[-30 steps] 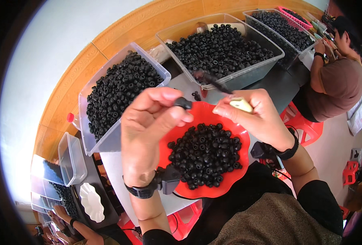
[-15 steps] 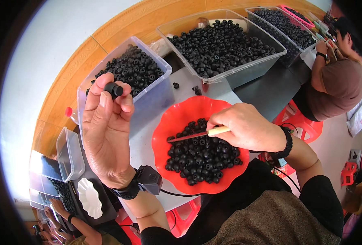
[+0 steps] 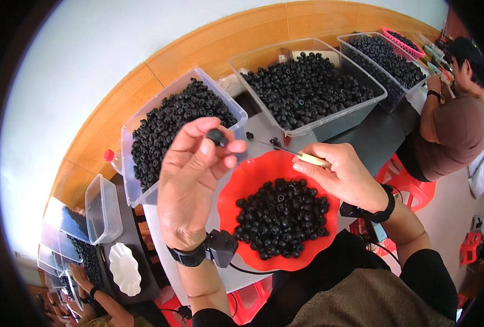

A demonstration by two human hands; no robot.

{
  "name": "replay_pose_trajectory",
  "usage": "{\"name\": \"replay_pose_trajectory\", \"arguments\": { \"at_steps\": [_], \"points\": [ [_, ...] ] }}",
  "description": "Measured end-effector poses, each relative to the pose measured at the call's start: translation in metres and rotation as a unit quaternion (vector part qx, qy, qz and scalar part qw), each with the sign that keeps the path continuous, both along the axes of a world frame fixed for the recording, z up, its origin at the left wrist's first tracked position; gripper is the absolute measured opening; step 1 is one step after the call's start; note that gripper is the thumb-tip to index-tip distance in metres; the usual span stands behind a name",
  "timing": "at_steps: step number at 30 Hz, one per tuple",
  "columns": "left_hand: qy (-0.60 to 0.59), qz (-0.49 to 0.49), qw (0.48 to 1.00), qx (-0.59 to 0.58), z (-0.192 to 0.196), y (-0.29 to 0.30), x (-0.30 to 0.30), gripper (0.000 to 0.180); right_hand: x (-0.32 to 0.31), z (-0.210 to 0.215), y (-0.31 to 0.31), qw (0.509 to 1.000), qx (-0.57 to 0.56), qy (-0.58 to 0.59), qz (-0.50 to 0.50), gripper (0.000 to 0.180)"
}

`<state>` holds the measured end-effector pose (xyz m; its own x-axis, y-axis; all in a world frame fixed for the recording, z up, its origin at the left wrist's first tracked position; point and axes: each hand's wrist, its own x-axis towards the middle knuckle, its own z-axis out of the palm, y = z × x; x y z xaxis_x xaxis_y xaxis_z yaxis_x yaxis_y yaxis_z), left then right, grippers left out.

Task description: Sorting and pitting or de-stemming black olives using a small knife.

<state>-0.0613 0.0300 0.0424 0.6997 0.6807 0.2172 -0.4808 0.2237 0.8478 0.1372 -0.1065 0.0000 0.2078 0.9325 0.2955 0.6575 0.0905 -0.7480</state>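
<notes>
My left hand [image 3: 187, 182] is raised beside the red scalloped bowl [image 3: 332, 203], thumb and fingertips pinching a small black rounded part [image 3: 217, 137], rubber or plastic. In my right hand [image 3: 348, 174] is a small knife [image 3: 314, 159] with a pale yellow handle. Its thin blade points left above the bowl's far rim, toward the held part, the tip a short way from my left fingertips. Many similar black parts [image 3: 280, 218] are heaped in the bowl. A few loose black pieces [image 3: 275, 143] lie on the table beyond it.
Clear plastic bins full of black parts stand behind: one at left [image 3: 128, 163], a large one at centre [image 3: 307, 131], another at right [image 3: 403, 90]. One person [image 3: 454, 122] works at the right, another's hand [image 3: 79, 275] at lower left. A white scalloped dish [image 3: 124, 270] sits left.
My right hand has lifted the knife out of the bowl, its blade now near the part in my left hand. My left hand has shifted right, and the view has tilted slightly.
</notes>
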Motion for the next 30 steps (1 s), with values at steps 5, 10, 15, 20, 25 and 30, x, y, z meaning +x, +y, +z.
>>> {"name": "replay_pose_trajectory", "arguments": {
  "at_steps": [5,10,15,20,25,30],
  "points": [
    [0.018,-0.042,0.998,-0.051,0.0,-0.009,0.008,0.024,-0.003,0.021,-0.01,0.995,0.029,0.093,-0.028,0.017],
    [0.025,-0.077,0.995,-0.052,-0.01,-0.005,0.013,0.023,-0.002,0.014,-0.011,0.984,0.141,0.109,-0.012,0.027],
    [0.036,-0.113,0.992,-0.047,-0.003,-0.011,0.017,0.024,0.0,0.025,-0.017,0.99,0.093,0.105,0.024,0.027],
    [0.036,-0.104,0.993,-0.037,-0.011,-0.008,0.02,0.023,0.0,0.021,-0.013,0.987,0.14,0.074,0.009,0.026],
    [0.034,-0.112,0.993,-0.008,-0.016,-0.004,0.021,0.022,-0.004,0.023,-0.013,0.987,0.153,0.046,-0.006,0.026],
    [0.046,-0.1,0.994,-0.007,-0.016,-0.008,0.021,0.025,-0.01,0.02,-0.012,0.984,0.178,0.001,0.012,0.027]
  ]
}}
